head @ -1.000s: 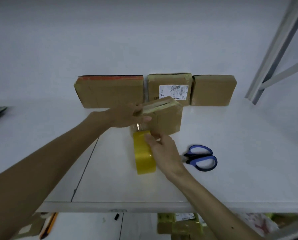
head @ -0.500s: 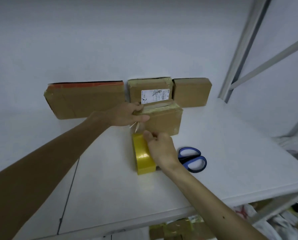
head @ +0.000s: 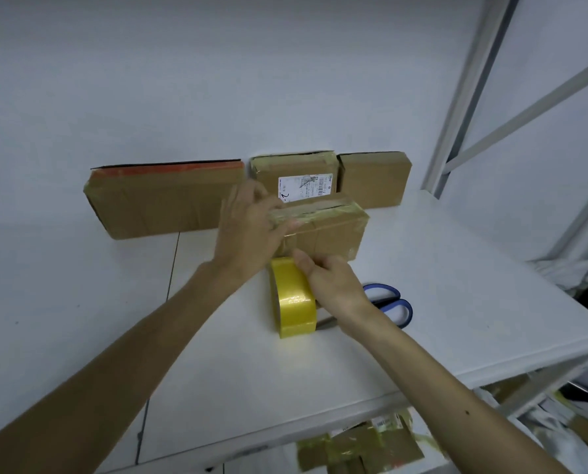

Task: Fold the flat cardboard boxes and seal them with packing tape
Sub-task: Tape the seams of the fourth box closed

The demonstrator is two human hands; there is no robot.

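Note:
A small taped cardboard box (head: pixel 333 230) stands on the white table (head: pixel 217 371) in the middle. My left hand (head: pixel 251 230) lies over the box's left end, fingers spread across its top and front. A yellow roll of packing tape (head: pixel 294 299) stands on edge just in front of the box. My right hand (head: pixel 333 285) grips the roll from its right side, thumb on top of it near the box's lower front.
Three sealed cardboard boxes lean against the back wall: a long one with an orange edge (head: pixel 162 200), one with a shipping label (head: pixel 299 176), a plain one (head: pixel 374 179). Blue-handled scissors (head: pixel 391 306) lie right of the roll. A shelf post (head: pixel 463 97) rises at right.
My left hand has slid from the box's left edge onto its top and front, fingers now spread. The right hand stays on the tape roll. The view has moved closer.

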